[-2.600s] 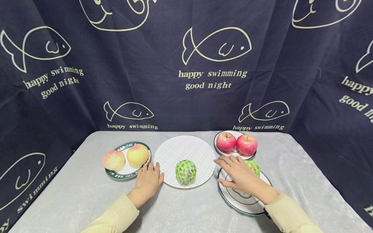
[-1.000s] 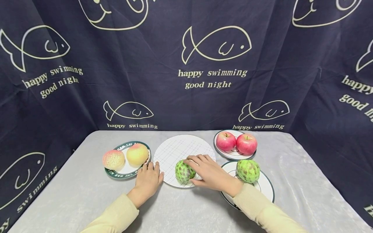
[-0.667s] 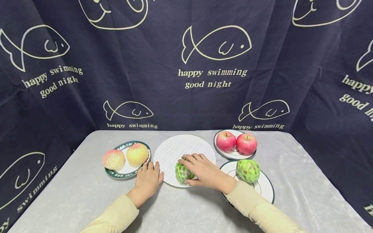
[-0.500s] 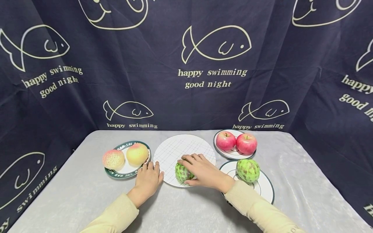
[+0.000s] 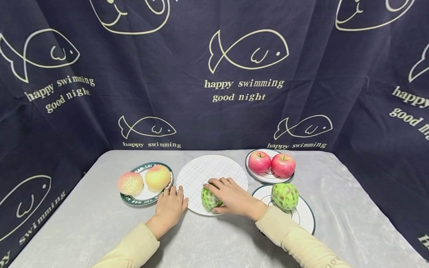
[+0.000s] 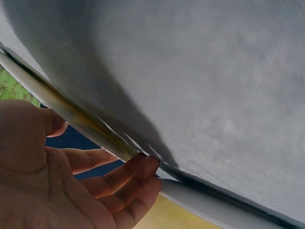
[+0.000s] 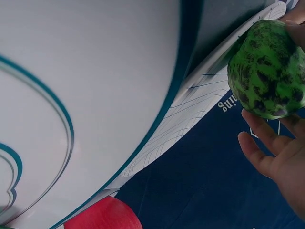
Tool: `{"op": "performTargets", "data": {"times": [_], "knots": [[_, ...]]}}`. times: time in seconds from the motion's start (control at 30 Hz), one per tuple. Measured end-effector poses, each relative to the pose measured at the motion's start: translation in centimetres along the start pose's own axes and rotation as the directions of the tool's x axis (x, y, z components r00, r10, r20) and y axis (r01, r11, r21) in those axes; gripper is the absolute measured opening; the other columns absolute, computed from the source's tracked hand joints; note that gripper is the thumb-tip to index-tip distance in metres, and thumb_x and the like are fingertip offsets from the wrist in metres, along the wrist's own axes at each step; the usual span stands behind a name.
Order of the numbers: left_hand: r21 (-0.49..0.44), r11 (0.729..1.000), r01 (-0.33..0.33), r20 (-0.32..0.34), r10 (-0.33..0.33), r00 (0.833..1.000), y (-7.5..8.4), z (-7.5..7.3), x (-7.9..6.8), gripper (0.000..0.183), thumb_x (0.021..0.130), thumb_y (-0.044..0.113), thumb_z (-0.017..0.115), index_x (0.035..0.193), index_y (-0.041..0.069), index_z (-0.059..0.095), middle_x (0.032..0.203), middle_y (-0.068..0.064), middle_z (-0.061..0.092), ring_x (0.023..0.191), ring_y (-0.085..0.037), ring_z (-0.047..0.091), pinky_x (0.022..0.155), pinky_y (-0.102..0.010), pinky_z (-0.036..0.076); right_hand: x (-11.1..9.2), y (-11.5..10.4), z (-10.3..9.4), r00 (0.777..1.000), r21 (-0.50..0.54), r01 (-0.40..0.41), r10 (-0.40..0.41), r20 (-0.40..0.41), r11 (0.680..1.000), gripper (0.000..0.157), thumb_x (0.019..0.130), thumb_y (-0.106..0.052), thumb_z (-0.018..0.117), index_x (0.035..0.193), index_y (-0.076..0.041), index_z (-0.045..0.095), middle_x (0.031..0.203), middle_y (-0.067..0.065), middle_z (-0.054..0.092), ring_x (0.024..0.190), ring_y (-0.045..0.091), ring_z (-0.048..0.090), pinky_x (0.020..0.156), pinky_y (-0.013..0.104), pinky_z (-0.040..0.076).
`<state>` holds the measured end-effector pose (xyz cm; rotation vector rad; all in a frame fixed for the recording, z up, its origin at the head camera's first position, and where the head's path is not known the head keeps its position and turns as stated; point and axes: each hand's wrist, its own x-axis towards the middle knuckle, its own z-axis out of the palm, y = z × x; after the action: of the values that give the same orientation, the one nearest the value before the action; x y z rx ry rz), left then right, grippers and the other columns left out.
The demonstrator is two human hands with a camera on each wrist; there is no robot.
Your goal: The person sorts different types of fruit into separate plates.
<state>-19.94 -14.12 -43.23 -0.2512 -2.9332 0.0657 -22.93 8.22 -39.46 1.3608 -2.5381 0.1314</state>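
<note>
My right hand [image 5: 233, 198] grips a green custard apple [image 5: 210, 200] with dark specks, thumb on the near side and fingers over the top. The fruit sits toward the front of a round white plate with a grid pattern [image 5: 197, 175]. In the right wrist view the custard apple [image 7: 267, 71] lies between thumb and fingers. My left hand [image 5: 169, 208] rests with relaxed fingers between the gridded plate and a green-rimmed plate [image 5: 140, 203]. Seen from the left wrist, its fingertips [image 6: 150, 167] are at a plate's edge; whether they touch it I cannot tell.
Two peaches [image 5: 158, 178] lie on the green-rimmed plate. At the back right, two red apples [image 5: 283, 165] share a small plate [image 5: 268, 180]. Another custard apple [image 5: 285, 196] sits on a ringed plate [image 5: 306, 219] at the right. A dark fish-print cloth [image 5: 214, 123] surrounds the grey table.
My right hand has moved left from above the ringed plate to the custard apple on the gridded plate and closed round it. The left hand stays where it was.
</note>
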Motion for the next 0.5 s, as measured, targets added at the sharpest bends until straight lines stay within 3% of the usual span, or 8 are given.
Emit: {"op": "performTargets", "data": {"times": [0.5], "knots": [[0.018,1.0,0.003,0.002,-0.003,1.0,-0.04,0.05,-0.02,0.048,0.092,0.034,0.046,0.123,-0.002,0.052,0.107,-0.02,0.055,0.102,-0.037,0.051,0.081,-0.047,0.043,0.06,0.03,0.21,1.0,0.008,0.001,-0.001,0.028,1.0,0.072,0.071,-0.04,0.074,0.132,-0.017,0.042,0.127,0.001,0.047,0.104,0.021,0.051,0.088,0.038,0.041]]}}
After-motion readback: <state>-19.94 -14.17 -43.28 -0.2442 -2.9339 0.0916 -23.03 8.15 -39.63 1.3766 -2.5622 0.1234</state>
